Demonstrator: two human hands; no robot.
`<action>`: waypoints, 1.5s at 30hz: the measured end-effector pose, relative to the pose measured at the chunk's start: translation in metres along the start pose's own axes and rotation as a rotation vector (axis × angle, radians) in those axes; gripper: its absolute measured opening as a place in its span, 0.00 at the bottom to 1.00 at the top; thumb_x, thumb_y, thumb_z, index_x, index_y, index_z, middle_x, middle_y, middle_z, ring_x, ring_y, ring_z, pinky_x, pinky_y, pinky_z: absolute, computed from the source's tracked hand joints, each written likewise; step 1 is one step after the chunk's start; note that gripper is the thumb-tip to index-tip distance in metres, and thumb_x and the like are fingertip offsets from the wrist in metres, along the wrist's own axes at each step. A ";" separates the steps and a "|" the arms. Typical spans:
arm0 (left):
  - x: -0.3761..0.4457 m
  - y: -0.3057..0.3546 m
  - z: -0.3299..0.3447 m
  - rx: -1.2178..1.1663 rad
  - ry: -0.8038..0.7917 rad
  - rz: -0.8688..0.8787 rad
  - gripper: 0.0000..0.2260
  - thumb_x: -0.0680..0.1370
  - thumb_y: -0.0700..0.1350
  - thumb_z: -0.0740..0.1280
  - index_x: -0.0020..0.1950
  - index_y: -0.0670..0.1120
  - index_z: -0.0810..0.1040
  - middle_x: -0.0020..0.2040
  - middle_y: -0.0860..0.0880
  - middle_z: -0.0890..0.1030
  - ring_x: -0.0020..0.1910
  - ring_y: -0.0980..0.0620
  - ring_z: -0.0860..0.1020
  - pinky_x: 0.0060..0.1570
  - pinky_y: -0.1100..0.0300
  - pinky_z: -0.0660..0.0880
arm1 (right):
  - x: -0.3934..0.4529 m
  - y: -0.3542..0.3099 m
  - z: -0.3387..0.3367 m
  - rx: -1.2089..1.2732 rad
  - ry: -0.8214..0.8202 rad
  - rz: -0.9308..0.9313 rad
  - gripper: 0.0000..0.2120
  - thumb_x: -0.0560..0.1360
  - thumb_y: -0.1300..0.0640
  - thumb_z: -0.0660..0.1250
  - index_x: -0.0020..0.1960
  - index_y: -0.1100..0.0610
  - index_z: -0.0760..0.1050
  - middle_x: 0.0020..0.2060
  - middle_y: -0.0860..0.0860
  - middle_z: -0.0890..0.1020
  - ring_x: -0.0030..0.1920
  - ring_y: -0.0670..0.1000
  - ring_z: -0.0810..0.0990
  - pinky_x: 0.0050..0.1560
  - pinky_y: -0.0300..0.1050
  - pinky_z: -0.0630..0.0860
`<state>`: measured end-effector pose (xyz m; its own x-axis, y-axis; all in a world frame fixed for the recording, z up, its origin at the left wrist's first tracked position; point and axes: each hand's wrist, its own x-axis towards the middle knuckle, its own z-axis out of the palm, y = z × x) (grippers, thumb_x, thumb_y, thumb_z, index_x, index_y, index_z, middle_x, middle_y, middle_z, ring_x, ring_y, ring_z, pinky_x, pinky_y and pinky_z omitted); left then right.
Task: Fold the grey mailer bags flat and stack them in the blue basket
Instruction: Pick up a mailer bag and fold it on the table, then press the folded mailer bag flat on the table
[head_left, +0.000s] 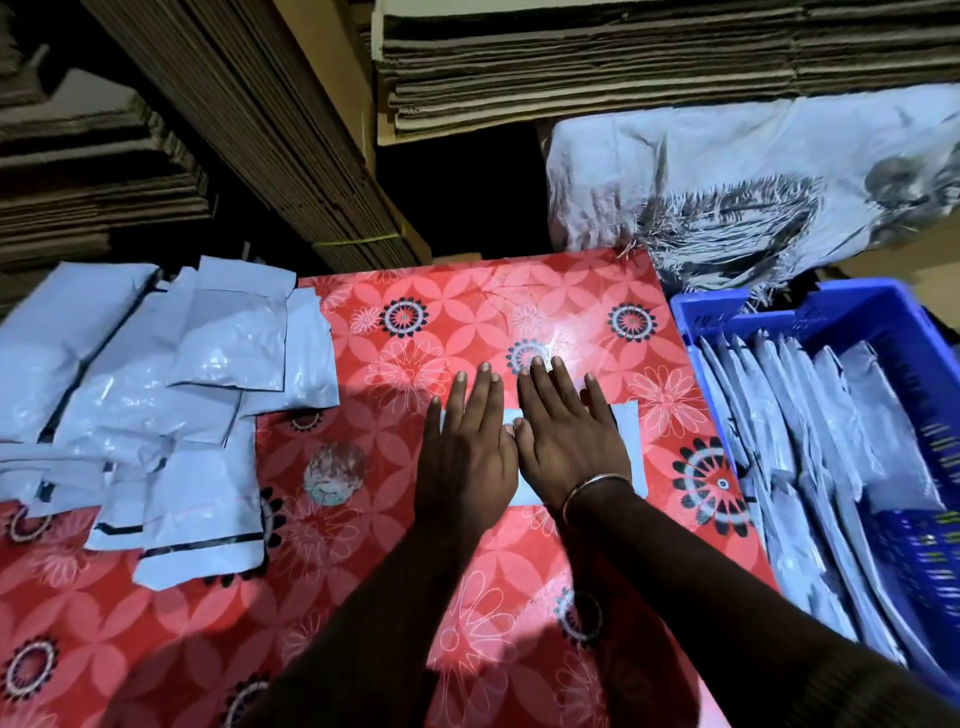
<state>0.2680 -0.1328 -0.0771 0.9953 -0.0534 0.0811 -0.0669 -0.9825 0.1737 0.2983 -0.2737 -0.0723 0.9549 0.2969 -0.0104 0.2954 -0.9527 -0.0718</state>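
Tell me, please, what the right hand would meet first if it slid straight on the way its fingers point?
Probably nothing soon: the right hand points up the bare red tablecloth toward its far edge.

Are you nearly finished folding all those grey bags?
Partly. Many folded bags already stand in the blue basket. Right now the left hand and right hand press one bag flat on the red tablecloth. A pile of unfolded bags on the left remains.
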 end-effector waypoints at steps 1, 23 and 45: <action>0.000 0.001 -0.001 0.008 -0.006 -0.001 0.27 0.83 0.50 0.51 0.83 0.47 0.54 0.84 0.50 0.52 0.83 0.47 0.50 0.78 0.44 0.57 | 0.000 0.000 0.000 0.000 -0.001 0.000 0.31 0.82 0.45 0.42 0.83 0.54 0.50 0.82 0.51 0.53 0.82 0.51 0.46 0.80 0.59 0.46; 0.001 -0.002 0.007 0.075 0.003 -0.002 0.28 0.84 0.51 0.49 0.84 0.47 0.53 0.85 0.50 0.51 0.83 0.46 0.50 0.78 0.45 0.56 | 0.001 0.004 -0.001 0.087 0.023 0.008 0.31 0.82 0.44 0.46 0.83 0.54 0.51 0.82 0.51 0.55 0.82 0.53 0.47 0.80 0.58 0.47; -0.069 -0.066 0.004 0.068 0.090 -0.131 0.31 0.86 0.63 0.46 0.84 0.48 0.52 0.84 0.49 0.53 0.83 0.47 0.50 0.80 0.41 0.53 | -0.060 0.091 0.001 0.195 -0.009 0.153 0.40 0.79 0.30 0.33 0.83 0.52 0.41 0.82 0.47 0.42 0.80 0.44 0.36 0.80 0.54 0.41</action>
<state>0.2044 -0.0654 -0.0983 0.9846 0.0896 0.1501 0.0714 -0.9899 0.1223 0.2676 -0.3779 -0.0796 0.9874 0.1513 -0.0452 0.1347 -0.9563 -0.2595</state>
